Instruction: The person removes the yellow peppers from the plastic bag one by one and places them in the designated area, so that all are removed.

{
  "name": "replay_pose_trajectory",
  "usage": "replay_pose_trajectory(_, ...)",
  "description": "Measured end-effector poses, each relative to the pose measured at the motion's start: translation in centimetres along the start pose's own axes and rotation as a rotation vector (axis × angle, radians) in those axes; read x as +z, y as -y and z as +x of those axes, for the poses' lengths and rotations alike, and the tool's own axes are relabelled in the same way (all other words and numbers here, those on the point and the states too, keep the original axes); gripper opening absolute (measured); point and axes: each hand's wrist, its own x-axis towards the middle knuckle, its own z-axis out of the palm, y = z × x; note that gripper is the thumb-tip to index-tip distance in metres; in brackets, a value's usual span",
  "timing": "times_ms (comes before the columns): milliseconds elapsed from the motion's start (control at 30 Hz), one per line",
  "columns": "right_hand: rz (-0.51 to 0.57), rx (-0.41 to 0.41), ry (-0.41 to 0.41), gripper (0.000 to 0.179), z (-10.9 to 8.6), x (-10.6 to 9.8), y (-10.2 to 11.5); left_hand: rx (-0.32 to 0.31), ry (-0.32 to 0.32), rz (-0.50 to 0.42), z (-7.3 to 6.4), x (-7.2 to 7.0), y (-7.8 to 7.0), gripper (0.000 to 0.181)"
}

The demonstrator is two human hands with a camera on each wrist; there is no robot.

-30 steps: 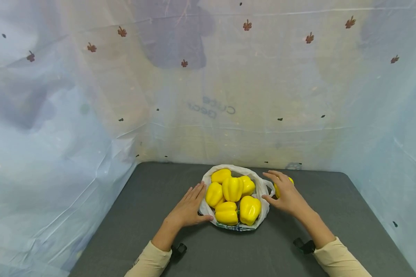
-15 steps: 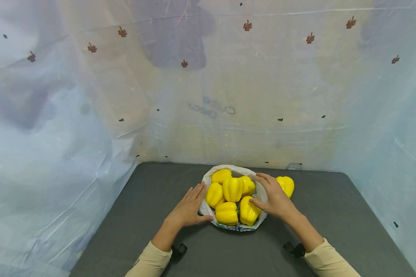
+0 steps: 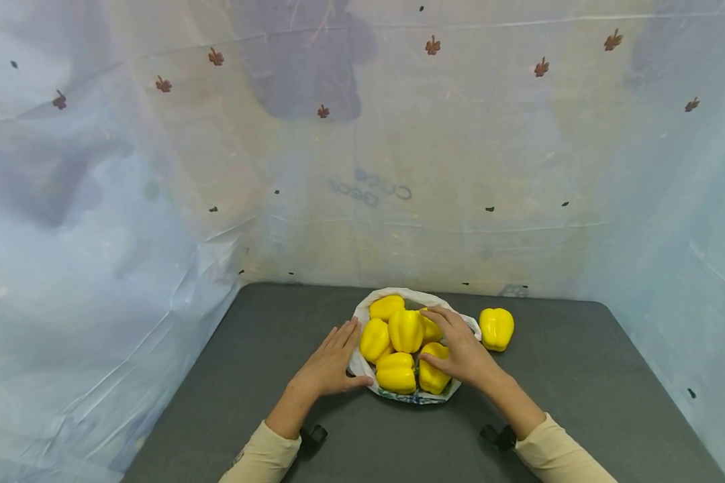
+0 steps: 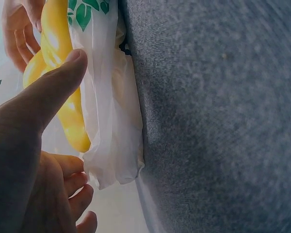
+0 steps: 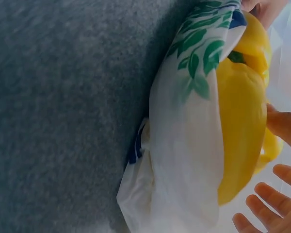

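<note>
A white plastic bag (image 3: 362, 365) with its mouth spread wide stands on the table, full of several yellow bell peppers (image 3: 395, 373). Green leaves are printed on the bag's side (image 5: 184, 141) in the right wrist view. My left hand (image 3: 328, 367) lies along the bag's left rim, fingers straight and thumb at the front. Over the right part of the bag is my right hand (image 3: 466, 352), fingers spread, thumb at the front right pepper (image 3: 431, 381) and partly covering the peppers there. One more yellow bell pepper (image 3: 497, 329) sits outside, right of the bag.
The dark grey table (image 3: 556, 389) reaches back to a pale plastic sheet (image 3: 362, 248) with leaf marks, which also hangs at both sides. A handle of the bag (image 3: 472, 326) sticks out toward the outside pepper.
My right hand has moved left from beside the outside pepper to over the bag's peppers, leaving that pepper in full view. The left hand has stayed in place.
</note>
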Motion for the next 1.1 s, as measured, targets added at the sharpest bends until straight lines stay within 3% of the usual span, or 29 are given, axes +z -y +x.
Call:
replay_pose_trajectory(400, -0.036, 0.002, 0.021, 0.088, 0.7, 0.5, 0.5, 0.022, -0.028, 0.026, 0.2, 1.1, 0.9, 0.12)
replay_pose_trajectory(733, -0.051, 0.036, 0.052, 0.089, 1.1, 0.4, 0.5, 0.002, -0.004, 0.008, 0.0, 0.3, 0.3, 0.119)
replay_pose_trajectory(1100, -0.04, 0.031, 0.05, 0.092, 1.7, 0.8, 0.5, -0.015, 0.003, 0.016, 0.3, 0.4, 0.2, 0.118)
